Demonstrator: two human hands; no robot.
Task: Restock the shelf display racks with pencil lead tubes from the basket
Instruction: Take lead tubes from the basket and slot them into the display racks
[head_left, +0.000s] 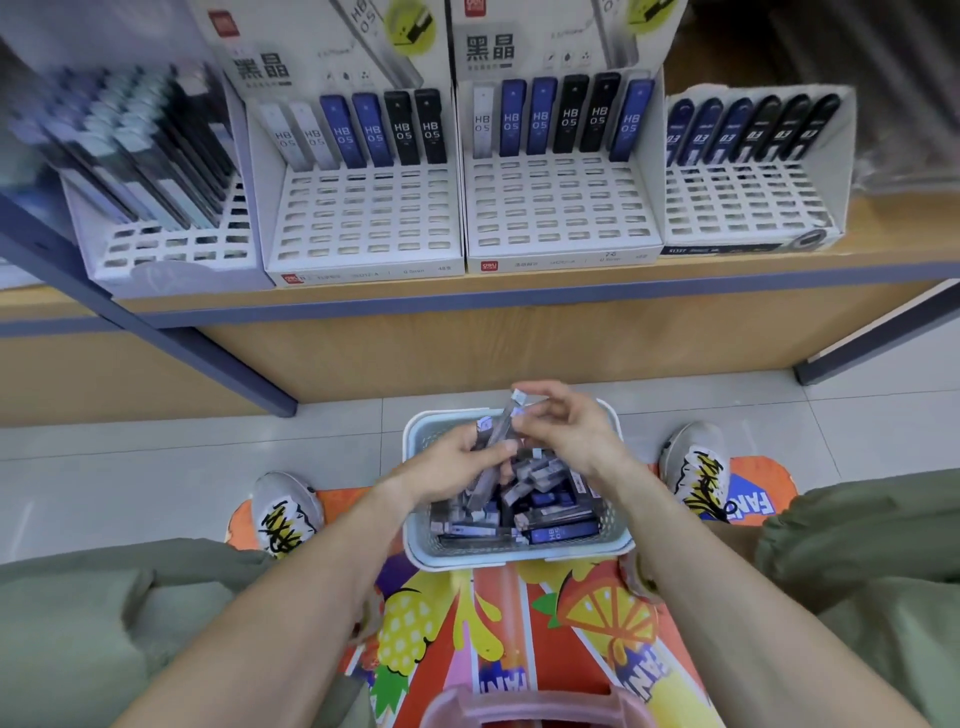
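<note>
- Left hand (457, 460): over the basket (519, 545), fingers curled round a bundle of clear tubes (491, 452) held upright and tilted; bundle rising from the basket toward the right hand.
- Right hand (566, 431): just above the far rim of the basket, fingertips pinching the top end of a clear tube (519, 399) at the head of the bundle; touching the left hand's load.
- Basket: pale, perforated walls, standing on a bright fruit-patterned mat (519, 623) on the tiled floor (156, 467), between two patterned shoes (285, 512); filled with a loose heap of blue, black and clear tubes lying flat.
- Shelf (519, 291): wooden with blue edging, carrying four white slotted racks side by side.
- Left-centre rack (363, 218): back row only, two clear, two blue, two black tubes marked HB 0.5; front slots open.
- Right-centre rack (561, 208): back row only, one clear, two blue, two black, one blue.
- Far-right rack (753, 202): back row of blue and black tubes marked 0.3.
- Far-left rack (171, 234): blurred; several rows of slim packs, kind not legible.
- Pink rim (535, 706) at bottom edge; nature not determinable.
</note>
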